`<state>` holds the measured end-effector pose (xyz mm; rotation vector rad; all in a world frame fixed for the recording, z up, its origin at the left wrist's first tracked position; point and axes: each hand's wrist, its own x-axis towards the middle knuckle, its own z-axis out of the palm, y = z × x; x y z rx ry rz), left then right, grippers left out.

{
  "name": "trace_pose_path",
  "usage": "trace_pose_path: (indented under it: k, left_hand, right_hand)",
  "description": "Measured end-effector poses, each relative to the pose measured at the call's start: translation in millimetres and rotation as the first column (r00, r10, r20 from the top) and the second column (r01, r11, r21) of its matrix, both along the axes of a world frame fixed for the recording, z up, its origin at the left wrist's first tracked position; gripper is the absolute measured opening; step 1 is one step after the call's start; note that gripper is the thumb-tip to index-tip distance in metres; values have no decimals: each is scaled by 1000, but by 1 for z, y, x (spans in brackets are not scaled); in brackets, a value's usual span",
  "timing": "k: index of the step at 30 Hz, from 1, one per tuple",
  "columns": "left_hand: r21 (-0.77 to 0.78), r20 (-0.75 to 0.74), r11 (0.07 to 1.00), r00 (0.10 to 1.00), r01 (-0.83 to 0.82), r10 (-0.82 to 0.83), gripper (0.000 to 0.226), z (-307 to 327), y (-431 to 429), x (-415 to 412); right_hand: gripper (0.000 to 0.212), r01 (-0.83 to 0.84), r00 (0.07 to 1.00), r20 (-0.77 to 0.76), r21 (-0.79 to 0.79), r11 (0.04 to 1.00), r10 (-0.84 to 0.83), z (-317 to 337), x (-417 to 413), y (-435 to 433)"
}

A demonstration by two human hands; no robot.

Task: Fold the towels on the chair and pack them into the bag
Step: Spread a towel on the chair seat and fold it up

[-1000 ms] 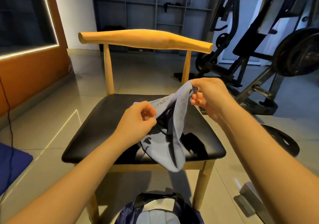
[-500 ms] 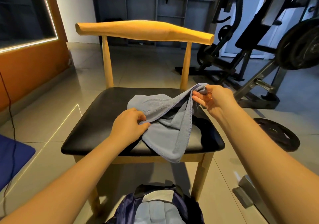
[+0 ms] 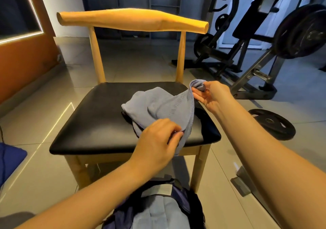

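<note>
Towel (image 3: 158,105) bunched on chair (image 3: 98,123) seat, frame centre. Your left hand (image 3: 157,144) pinches near edge; right hand (image 3: 213,96) pinches raised corner. Cloth likely light, limp, sagging between grips: take hemmed corners. Bag (image 3: 158,209) bottom centre.

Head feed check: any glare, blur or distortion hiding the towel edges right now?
Head view: the wide lens bows the wooden chair backrest; a bright streak glares on the glossy grey floor tiles; the grey-blue cloth towel is evenly lit and sharp where the left hand and right hand pinch it; the black weight machine sits dim.
</note>
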<state>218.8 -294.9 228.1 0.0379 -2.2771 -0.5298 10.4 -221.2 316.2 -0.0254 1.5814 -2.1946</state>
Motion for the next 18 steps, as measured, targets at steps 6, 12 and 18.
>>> trace_pose_path:
  k: [6,12,18]
  left_hand:
    - [-237,180,970,984,50,-6,17,-48,2,-16]
    - [-485,224,871,974,81,35,38,-53,-6,-18]
    - [-562,116,825,993,63,3,16,-61,-14,-20]
  right_hand:
    - [19,14,999,38,9,1000,-15,-4,-1,4]
    - [18,25,999,39,12,1000,-25,-4,-5,10]
    - [28,33,998,62,-34,999,-30,-7,-2,19]
